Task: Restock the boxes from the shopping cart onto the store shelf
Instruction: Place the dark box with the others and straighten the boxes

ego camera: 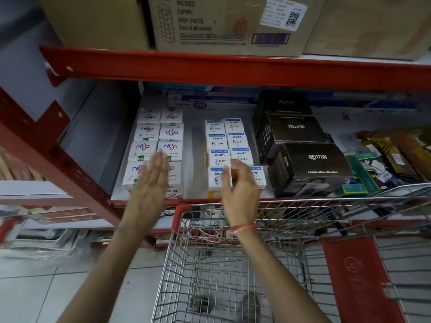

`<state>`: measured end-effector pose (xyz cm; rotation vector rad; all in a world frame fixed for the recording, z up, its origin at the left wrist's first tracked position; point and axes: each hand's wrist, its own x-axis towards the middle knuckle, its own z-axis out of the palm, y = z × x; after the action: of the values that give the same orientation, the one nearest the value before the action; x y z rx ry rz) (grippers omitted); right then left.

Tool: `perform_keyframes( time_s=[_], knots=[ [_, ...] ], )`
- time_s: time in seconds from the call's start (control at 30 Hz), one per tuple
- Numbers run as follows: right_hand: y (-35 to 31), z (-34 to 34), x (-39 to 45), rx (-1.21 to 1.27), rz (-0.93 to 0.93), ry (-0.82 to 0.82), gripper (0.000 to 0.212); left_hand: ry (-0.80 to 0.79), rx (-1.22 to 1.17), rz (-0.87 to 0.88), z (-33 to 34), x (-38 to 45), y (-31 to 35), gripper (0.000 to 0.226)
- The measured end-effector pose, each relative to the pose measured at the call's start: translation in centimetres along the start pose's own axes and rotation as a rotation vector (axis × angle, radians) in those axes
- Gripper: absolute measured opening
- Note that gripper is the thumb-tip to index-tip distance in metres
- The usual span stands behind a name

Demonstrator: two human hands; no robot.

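We hold both hands out over the front edge of the store shelf (193, 127), above the shopping cart (233, 252), whose wire basket looks empty of boxes. Our left hand (149, 183) is flat, fingers straight and spread apart, holding nothing, in front of the white Nippo boxes (149, 131) that stand in two rows on the shelf's left. Our right hand (240, 192) has its fingers loosely curled but apart, gripping nothing, just before the front pair of white Wipro Garnet boxes (226, 141), which also run back in two rows. To their right sit dark Neuton boxes (303, 157). Brown cartons (224, 22) rest on the shelf above.
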<state>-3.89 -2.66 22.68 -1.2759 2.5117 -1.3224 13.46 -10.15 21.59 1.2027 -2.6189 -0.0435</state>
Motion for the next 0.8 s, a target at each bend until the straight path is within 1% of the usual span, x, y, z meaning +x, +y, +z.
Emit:
perform_keyframes(
  time_s=[0.03,0.07,0.1,0.13,0.17,0.23,0.27,0.33,0.43,0.47,0.5,0.53,0.6,0.63,0.67,0.7,0.73,0.77,0.8],
  knots=[
    [1.3,-1.2,0.7,-0.028,0.046,0.079,0.03,-0.01,-0.036,0.032,0.3,0.4,1.7,0.08],
    [2.7,-2.1,1.3,-0.054,0.122,0.1,0.032,0.033,-0.027,0.084,0.8,0.9,3.5,0.085],
    [4.4,-2.6,2.0,-0.085,0.21,0.074,0.037,0.038,0.022,0.159,1.6,1.4,5.3,0.089],
    [5.9,-2.8,2.5,-0.104,0.304,0.007,0.042,-0.022,0.094,0.23,2.3,1.8,6.6,0.087],
    [7.2,-2.7,2.9,-0.084,0.398,-0.093,0.047,-0.108,0.104,0.215,2.7,2.5,7.7,0.086],
    [8.9,-2.1,3.2,0.061,0.55,-0.312,0.052,-0.254,0.138,0.214,2.6,3.6,9.7,0.089],
    [9.3,-1.6,3.1,0.113,0.579,-0.4,0.054,-0.297,0.17,0.206,2.8,3.8,10.2,0.085],
    [9.3,-1.1,2.8,0.133,0.544,-0.507,0.061,-0.313,0.189,0.207,2.4,3.9,10.9,0.077],
    [9.0,-1.4,2.8,0.14,0.496,-0.579,0.065,-0.337,0.26,0.156,1.9,3.7,11.2,0.083],
    [8.9,-1.9,2.8,0.112,0.46,-0.566,0.063,-0.336,0.273,0.152,2.3,3.6,11.0,0.084],
    [9.0,-2.7,2.9,0.067,0.404,-0.516,0.059,-0.298,0.267,0.164,2.9,3.6,10.8,0.084],
    [9.1,-3.7,3.0,0.03,0.339,-0.414,0.052,-0.228,0.275,0.19,3.8,3.6,10.6,0.085],
    [9.8,-6.4,3.6,0.003,0.236,-0.105,0.039,-0.1,0.148,0.159,4.7,3.9,11.5,0.084],
    [10.5,-7.9,4.1,-0.004,0.214,0.051,0.034,-0.058,-0.015,0.171,4.7,4.1,12.6,0.074],
    [11.3,-9.5,4.7,-0.011,0.215,0.178,0.032,-0.065,-0.22,0.145,4.3,4.5,14.3,0.061],
    [12.2,-10.9,5.3,-0.01,0.238,0.261,0.033,-0.101,-0.426,0.084,3.6,4.9,16.2,0.051],
    [13.2,-12.1,5.9,0.005,0.283,0.292,0.037,-0.174,-0.589,0.0,3.0,5.5,18.1,0.046],
    [14.4,-13.1,6.6,0.033,0.357,0.275,0.042,-0.26,-0.737,-0.082,2.6,6.1,20.0,0.047],
    [15.4,-13.9,7.3,0.068,0.455,0.213,0.047,-0.331,-0.89,-0.149,2.8,6.8,21.4,0.054]
  ],
)
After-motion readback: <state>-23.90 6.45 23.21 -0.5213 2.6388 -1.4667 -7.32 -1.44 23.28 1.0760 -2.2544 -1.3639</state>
